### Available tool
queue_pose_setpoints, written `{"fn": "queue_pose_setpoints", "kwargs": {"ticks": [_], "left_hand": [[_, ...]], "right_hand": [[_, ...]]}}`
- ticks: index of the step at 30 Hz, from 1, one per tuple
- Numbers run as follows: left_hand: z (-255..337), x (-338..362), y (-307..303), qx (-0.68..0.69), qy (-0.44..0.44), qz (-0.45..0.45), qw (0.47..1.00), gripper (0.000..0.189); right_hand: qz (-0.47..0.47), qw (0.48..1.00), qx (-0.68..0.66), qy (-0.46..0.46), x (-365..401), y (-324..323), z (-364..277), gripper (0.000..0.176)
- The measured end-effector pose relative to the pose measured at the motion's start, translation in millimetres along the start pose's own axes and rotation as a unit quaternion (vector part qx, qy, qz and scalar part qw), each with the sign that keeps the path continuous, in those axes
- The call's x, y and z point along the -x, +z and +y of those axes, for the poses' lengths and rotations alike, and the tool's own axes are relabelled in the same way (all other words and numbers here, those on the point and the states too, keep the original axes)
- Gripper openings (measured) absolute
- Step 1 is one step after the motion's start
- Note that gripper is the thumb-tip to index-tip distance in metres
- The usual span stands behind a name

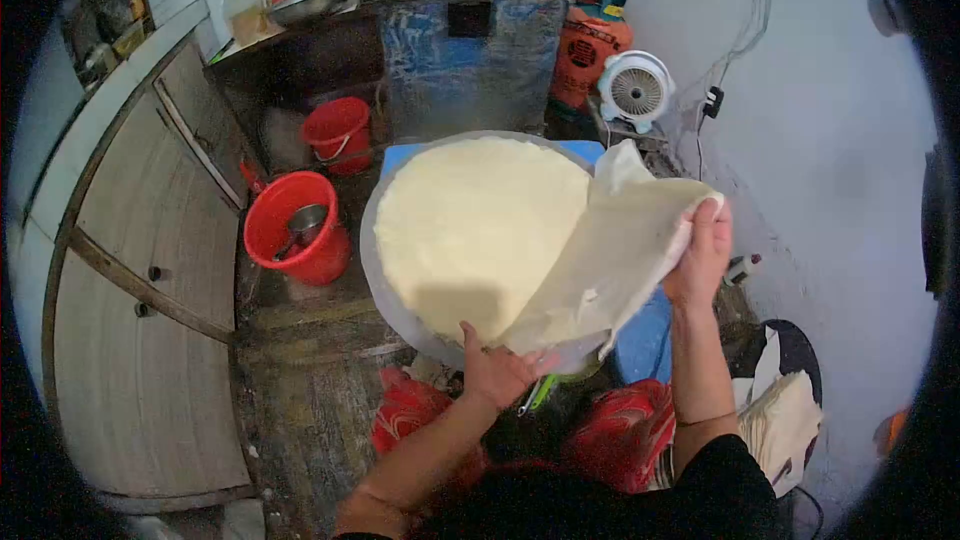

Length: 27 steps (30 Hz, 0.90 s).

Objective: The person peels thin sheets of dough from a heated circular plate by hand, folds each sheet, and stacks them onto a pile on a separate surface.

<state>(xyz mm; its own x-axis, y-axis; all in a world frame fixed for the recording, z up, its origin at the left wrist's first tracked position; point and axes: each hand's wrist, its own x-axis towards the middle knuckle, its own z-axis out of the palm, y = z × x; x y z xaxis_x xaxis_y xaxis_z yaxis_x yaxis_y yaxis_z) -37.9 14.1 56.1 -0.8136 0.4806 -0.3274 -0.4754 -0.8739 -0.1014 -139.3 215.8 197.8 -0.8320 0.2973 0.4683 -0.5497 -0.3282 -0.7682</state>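
Observation:
A wide, round, pale-yellow slab (475, 225), with a smooth top like bean curd or dough, lies on a round, translucent-looking board (372, 275). Over its right part a thin off-white cloth or sheet (615, 245) slants upward, its right edge lifted. My right hand (700, 255) is closed around that raised edge, clear of the slab. At the near rim, my left hand (495, 372) touches the lower edge of the slab and sheet, thumb pointing up and fingers stretched to the right. Some of its fingertips are hard to make out.
Blue support (643, 335) shows under the board. Two red buckets stand left, the nearer bucket (335, 258) holding a metal pot (307, 222). A white fan (637, 90) and orange gas cylinder (585, 58) are behind right. Folded pale cloths (785, 425) lie lower right. Cabinets (150, 380) line the left.

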Motion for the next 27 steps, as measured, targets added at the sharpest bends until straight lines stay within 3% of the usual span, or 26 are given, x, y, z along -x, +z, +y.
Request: {"fn": "queue_pose_setpoints", "kwargs": {"ticks": [1, 2, 3, 5, 6, 9, 10, 12, 14, 16, 18, 20, 22, 25, 27], "left_hand": [[-3.2, 0.3, 3.9, 0.004, 0.022, -0.03, 0.999, 0.102], [-3.3, -13.1, -3.7, -0.008, 0.005, 0.038, 0.999, 0.073], [-5.5, -23.3, -16.2, -0.014, 0.002, 0.041, 0.999, 0.073], [-13.9, -35.9, -37.0, -0.131, 0.014, -0.02, 0.991, 0.041], [-14.5, -34.2, -30.1, -0.104, 0.014, 0.053, 0.993, 0.017], [-29.5, 6.5, 47.4, -0.17, 0.06, -0.002, 0.984, 0.013], [-29.5, 16.4, 67.0, -0.178, 0.074, -0.098, 0.976, 0.016], [-19.2, 23.1, 94.5, -0.213, 0.126, -0.014, 0.969, 0.023], [-8.9, 23.3, 134.7, -0.243, 0.173, 0.046, 0.953, 0.029], [16.7, 2.5, 146.5, -0.215, 0.156, -0.023, 0.964, 0.023], [66.1, -25.5, 137.8, -0.234, 0.18, -0.041, 0.955, 0.016], [75.1, -27.2, 174.2, -0.273, 0.269, 0.015, 0.923, 0.01], [99.1, -21.8, 194.7, -0.317, 0.308, -0.03, 0.897, 0.009], [108.8, 5.9, 209.4, -0.341, 0.381, -0.089, 0.855, 0.011], [98.8, 33.9, 197.8, -0.37, 0.405, -0.099, 0.83, 0.012]], "right_hand": [[0.004, 1.0, -0.013, -0.01, 4.8, -1.7, -18.7, 0.013], [-0.003, 0.999, -0.022, -0.039, 8.0, -8.2, -30.8, 0.013], [0.003, 0.999, -0.024, -0.041, 11.2, -11.0, -44.8, 0.013], [0.018, 0.998, -0.02, -0.065, 15.3, -15.8, -75.4, 0.013], [0.002, 0.996, -0.013, -0.093, 14.4, -20.2, -88.4, 0.013], [0.001, 0.986, -0.012, -0.164, 7.3, -37.7, -125.2, 0.012], [0.009, 0.987, -0.008, -0.16, 3.4, -41.8, -134.2, 0.012], [0.029, 0.991, -0.005, -0.133, -15.3, -46.8, -144.8, 0.012], [0.041, 0.994, 0.064, -0.079, -47.0, -49.7, -132.2, 0.012], [0.073, 0.996, 0.042, 0.03, -79.8, -42.9, -100.3, 0.015], [0.021, 0.986, 0.127, 0.105, -112.2, -53.5, -64.4, 0.02], [0.007, 0.99, 0.036, 0.138, -121.7, -38.4, -51.1, 0.018], [-0.007, 0.989, -0.016, 0.15, -130.6, -31.1, -41.1, 0.016], [-0.036, 0.991, -0.091, 0.088, -123.6, -22.3, -42.0, 0.019], [-0.106, 0.983, -0.129, 0.072, -96.0, -26.8, -51.6, 0.018]]}}
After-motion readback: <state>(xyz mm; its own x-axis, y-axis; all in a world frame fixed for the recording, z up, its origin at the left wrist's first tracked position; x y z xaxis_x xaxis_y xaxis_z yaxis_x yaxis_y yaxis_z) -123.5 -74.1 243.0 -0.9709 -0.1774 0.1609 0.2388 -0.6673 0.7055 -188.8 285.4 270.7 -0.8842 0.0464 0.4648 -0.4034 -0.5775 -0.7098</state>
